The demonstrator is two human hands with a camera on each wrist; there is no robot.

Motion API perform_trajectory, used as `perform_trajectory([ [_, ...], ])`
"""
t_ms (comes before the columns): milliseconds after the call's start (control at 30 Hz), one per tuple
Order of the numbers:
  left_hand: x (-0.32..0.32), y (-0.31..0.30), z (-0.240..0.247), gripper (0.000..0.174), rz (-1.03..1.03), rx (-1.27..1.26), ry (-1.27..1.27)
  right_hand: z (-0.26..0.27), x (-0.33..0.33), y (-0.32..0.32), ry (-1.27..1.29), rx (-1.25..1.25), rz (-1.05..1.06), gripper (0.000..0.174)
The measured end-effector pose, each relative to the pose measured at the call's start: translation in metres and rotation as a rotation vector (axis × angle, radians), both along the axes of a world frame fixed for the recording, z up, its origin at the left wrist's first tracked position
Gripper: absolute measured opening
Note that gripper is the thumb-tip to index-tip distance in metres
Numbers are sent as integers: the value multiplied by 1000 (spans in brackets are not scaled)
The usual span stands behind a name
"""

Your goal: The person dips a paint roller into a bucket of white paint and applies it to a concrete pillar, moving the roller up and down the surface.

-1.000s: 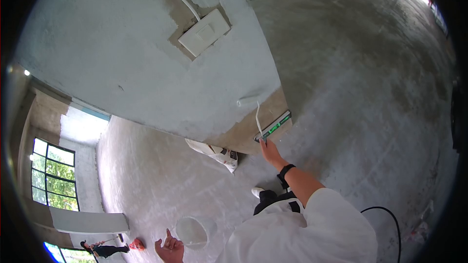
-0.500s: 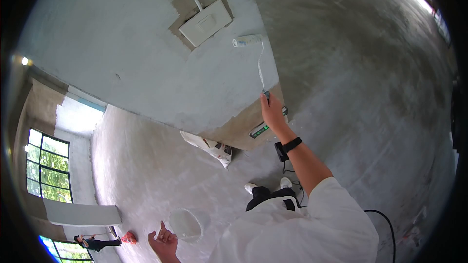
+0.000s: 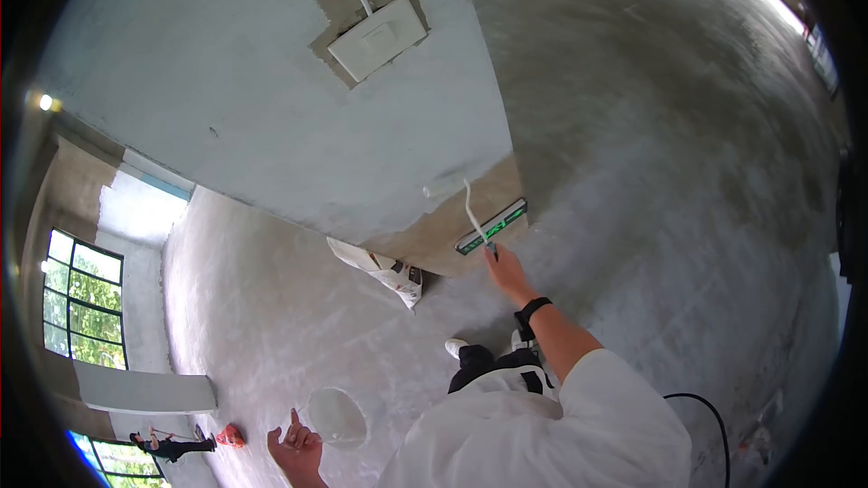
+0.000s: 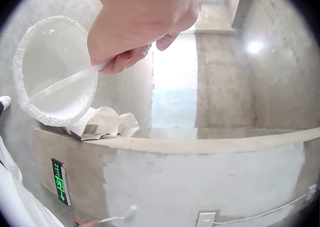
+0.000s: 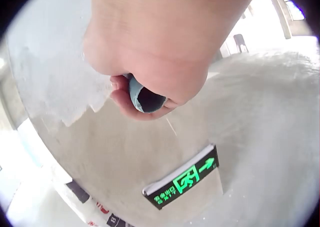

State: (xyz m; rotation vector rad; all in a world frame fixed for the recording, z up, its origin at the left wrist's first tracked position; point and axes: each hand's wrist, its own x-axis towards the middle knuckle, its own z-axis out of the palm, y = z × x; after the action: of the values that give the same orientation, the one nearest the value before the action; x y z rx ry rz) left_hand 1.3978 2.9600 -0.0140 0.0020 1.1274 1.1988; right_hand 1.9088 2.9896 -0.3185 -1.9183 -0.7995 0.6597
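Hands both gripping. Head view: right hand (image 3: 508,273) round roller (image 3: 441,190), dropped from switch plate (image 3: 377,38) height to bare strip (image 3: 425,248) at wall foot, downstroke nearly spent. Left wrist: left hand (image 4: 142,24) hooking bail of bucket (image 4: 55,81) at 8 o'clock. Right wrist: handle end (image 5: 145,97) gripped, exit sign (image 5: 182,179) at 5 o'clock.

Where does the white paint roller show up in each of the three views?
Head: the white paint roller lies mid-frame on the wall, gripped by the right hand.
Left wrist: the roller is small at the bottom edge, left of centre.
Right wrist: only its blue-grey handle end shows, centre; the sleeve is out of view.
Shared landmark: the green-lit exit sign.
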Motion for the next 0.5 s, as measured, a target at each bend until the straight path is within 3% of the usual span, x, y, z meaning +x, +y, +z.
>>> perform_trajectory([
  [233,2,0,-7,54,-44,-12,43,102,99,34,-82,366,-269,46],
  [300,2,0,-8,56,-67,9,2,119,107,45,500,518,-198,44],
  [333,3,-1,-8,56,-69,3,1,116,101,49,499,513,-202,44],
  [400,7,2,-8,56,-61,-4,4,99,81,72,812,521,-282,41],
  [467,14,1,-4,54,-50,-6,2,86,39,80,848,497,-337,43],
  [500,16,0,-3,53,-37,-14,4,41,11,97,699,513,-314,43],
])
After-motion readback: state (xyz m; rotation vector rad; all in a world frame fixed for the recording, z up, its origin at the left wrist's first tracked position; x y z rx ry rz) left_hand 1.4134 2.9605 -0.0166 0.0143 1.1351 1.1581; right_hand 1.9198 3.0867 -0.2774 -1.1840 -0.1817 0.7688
